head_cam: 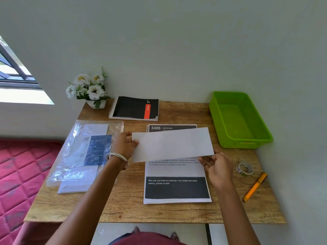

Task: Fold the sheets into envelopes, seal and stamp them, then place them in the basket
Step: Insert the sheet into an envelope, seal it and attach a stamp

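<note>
Both hands hold a white envelope [172,144] lifted above the wooden table [127,200]. My left hand [124,145] pinches its left end with the thumb on top. My right hand [218,167] holds the lower right corner from beneath. Under the envelope lies a printed sheet [177,184] with dark blocks and text. The green basket [238,119] stands at the table's back right with nothing visible in it. A clear plastic pack of envelopes [85,152] lies at the left. A roll of stickers [245,167] and an orange pen [255,186] lie at the right.
A black spiral notebook [135,108] lies at the back centre, with a pot of white flowers [88,89] to its left. A wall runs along the table's back and right side. A red quilted mattress [21,170] sits to the left.
</note>
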